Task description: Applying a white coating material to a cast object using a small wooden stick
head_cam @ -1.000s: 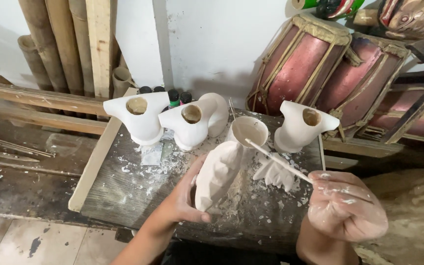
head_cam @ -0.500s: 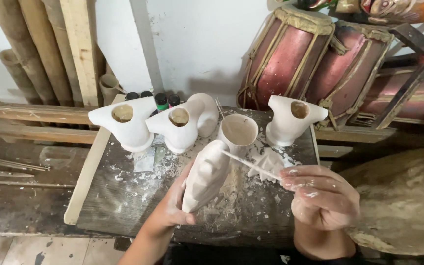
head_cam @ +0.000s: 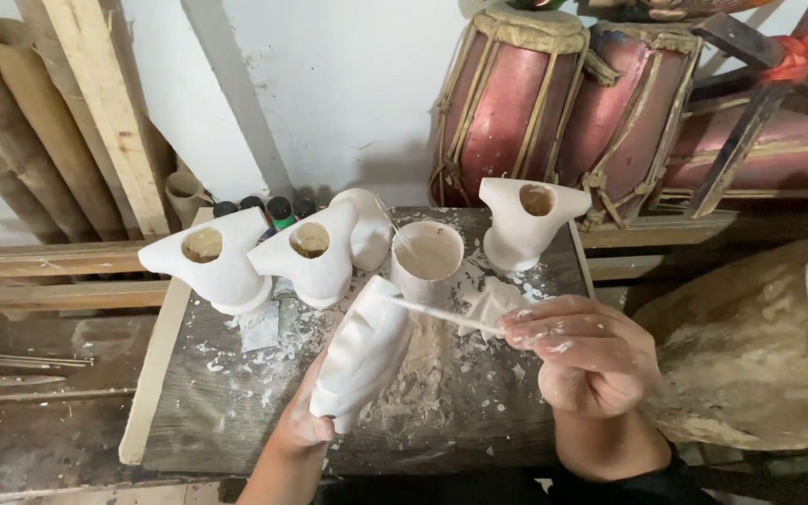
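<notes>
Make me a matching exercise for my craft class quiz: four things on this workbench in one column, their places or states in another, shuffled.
Things:
1. white plaster piece
2. thin stick
3. cup
4. drums

Places or states:
A. against the wall behind the bench
B. held in the right hand
C. standing on the bench, white inside
D. held up in the left hand

Pairs: 1-D, 2-B, 3-C, 4-A

Left hand (head_cam: 303, 423) is reaching up from below, fingers curled in a closed grip, while right hand (head_cam: 584, 353) is pinching with fingertips (head_cam: 516, 329), wrist bent inward.
</notes>
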